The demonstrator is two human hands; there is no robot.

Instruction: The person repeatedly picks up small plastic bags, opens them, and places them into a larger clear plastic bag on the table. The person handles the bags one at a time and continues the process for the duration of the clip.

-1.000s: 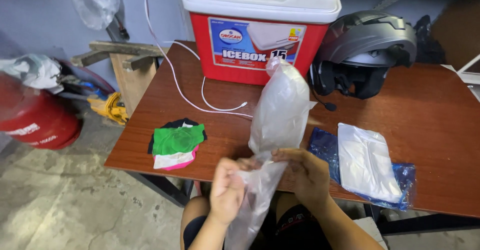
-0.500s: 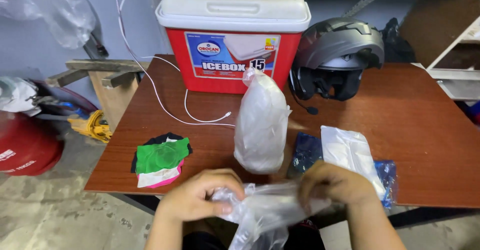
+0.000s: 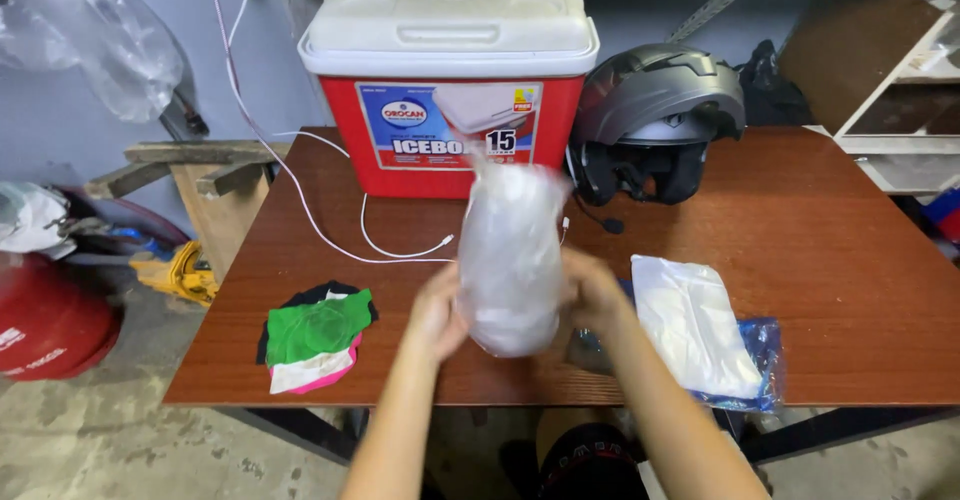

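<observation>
Bag point(image 3: 510, 260) upright near mid-table, just in front of the cooler point(image 3: 447, 80). You've got it cupped both sides: left hand point(image 3: 436, 315) and right hand point(image 3: 594, 295) pressed on its lower half, gripping. Looks like the steadying step; next calls for an even squeeze w/o tipping it.

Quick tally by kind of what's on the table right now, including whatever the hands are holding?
Puffed clear plastic bag, between left hand and right hand: 1
Cooler, red with white lid: 1
Grey helmet: 1
White cable: 1
Pile of coloured cloths: 1
Stack of flat plastic bags: 1
Total: 6
</observation>
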